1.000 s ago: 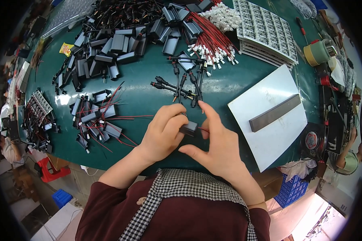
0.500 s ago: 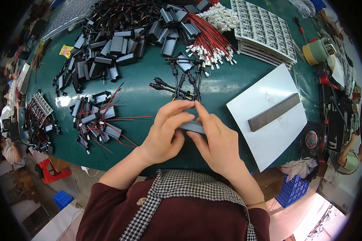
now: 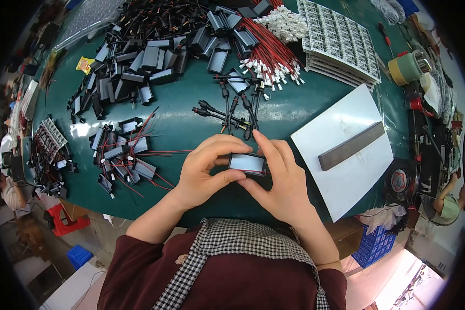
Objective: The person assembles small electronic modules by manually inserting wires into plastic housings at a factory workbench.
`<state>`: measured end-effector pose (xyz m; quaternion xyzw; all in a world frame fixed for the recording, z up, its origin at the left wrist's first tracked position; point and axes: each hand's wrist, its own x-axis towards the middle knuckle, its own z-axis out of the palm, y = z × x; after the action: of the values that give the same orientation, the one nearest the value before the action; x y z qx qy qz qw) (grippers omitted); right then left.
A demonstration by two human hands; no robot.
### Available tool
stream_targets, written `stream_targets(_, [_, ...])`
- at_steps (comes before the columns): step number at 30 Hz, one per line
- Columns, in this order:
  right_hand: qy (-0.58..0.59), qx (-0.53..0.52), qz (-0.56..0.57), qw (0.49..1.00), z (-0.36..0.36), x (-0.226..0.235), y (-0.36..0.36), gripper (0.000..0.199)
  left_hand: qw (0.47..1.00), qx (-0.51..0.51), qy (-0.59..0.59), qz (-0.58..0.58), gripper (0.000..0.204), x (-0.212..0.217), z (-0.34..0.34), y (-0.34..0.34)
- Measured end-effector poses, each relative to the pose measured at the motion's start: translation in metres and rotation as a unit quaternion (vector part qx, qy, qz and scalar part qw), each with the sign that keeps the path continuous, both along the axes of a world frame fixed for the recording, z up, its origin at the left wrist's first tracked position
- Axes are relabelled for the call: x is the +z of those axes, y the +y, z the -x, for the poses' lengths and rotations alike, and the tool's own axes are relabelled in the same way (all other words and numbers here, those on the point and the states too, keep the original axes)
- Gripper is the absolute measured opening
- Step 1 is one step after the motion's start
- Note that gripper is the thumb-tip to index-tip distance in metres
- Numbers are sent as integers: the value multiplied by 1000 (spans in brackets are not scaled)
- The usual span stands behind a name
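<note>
Between my two hands, above the near part of the green table, is a small dark rectangular housing [image 3: 247, 163] with its pale, hollow-looking face turned up. A thin red line runs along its near edge. My left hand [image 3: 207, 168] grips its left end between thumb and fingers. My right hand [image 3: 279, 175] holds the right end, thumb at the near corner and index finger stretched out past the far side. Just beyond my fingertips lie several black cable connectors [image 3: 232, 111]. Part of the housing is hidden by my fingers.
Left of my hands is a small heap of housings with red wires [image 3: 124, 152]. Farther back lie piled grey housings [image 3: 150, 59], red wires with white plugs [image 3: 274, 51] and stacked circuit panels [image 3: 341, 41]. At right, a dark bar [image 3: 351, 146] rests on a white board [image 3: 336, 191].
The housing has been turned in my hands, so its pale face now shows upward. My left hand has shifted slightly left and its fingers have opened away from the right hand's fingertips.
</note>
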<state>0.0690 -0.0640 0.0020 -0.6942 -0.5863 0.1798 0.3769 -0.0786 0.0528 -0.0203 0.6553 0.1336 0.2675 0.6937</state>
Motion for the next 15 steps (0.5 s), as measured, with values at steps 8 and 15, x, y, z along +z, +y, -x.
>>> stream_targets(8, [11,5,10,1000,3,-6,1,72,978,3,45,-204,22,5,-4,3])
stream_targets(15, [-78,15,62,995,4,1,0,67,979,-13,91,-182,16,8,-3,3])
